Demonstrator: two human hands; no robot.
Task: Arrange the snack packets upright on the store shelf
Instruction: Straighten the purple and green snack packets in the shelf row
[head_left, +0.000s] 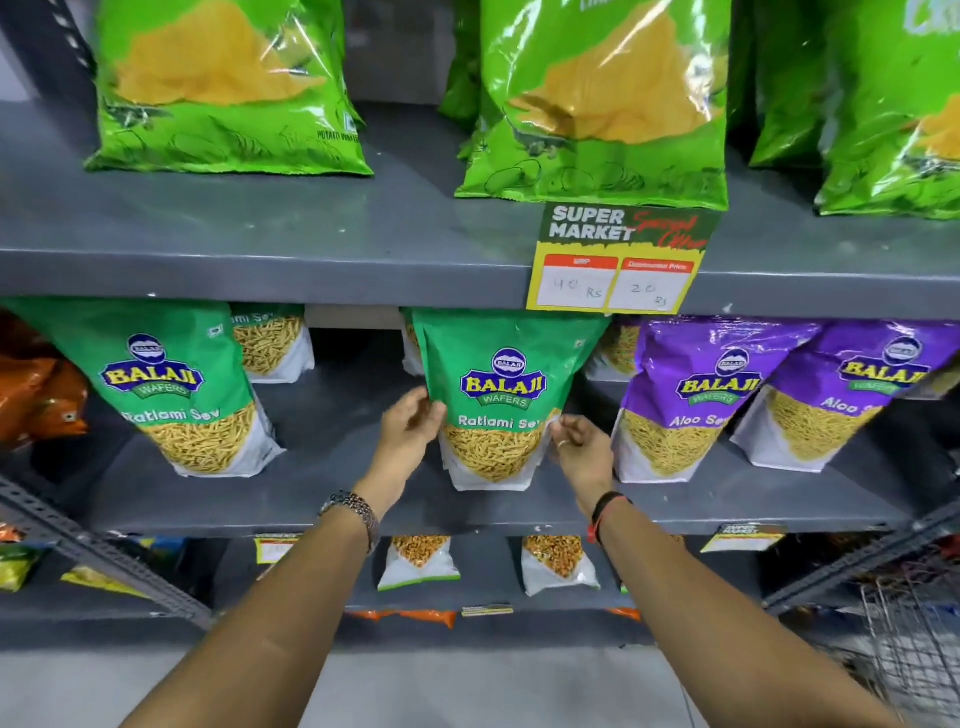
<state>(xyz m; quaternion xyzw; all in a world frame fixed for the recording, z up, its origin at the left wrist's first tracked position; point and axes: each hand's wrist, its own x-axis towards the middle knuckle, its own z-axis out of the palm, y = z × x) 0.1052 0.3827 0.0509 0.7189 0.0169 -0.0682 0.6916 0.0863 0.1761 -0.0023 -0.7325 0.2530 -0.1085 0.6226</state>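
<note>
A green Ratlami Sev packet (501, 395) stands upright at the middle of the grey middle shelf (322, 499). My left hand (410, 426) touches its left edge, fingers curled on the side. On the packet's lower right edge rests my right hand (579, 447), fingertips pinching it. Another green Ratlami Sev packet (176, 384) stands upright to the left. Two purple Aloo Sev packets (691, 400) (841, 395) stand to the right. More packets sit behind these, partly hidden.
Large green chip bags (597, 98) stand on the upper shelf (260, 228), with a yellow price tag (618, 265) hanging from its edge. Orange packets (36, 395) sit at far left. Small packets (418, 561) stand on the lower shelf. A wire basket (914, 644) is at bottom right.
</note>
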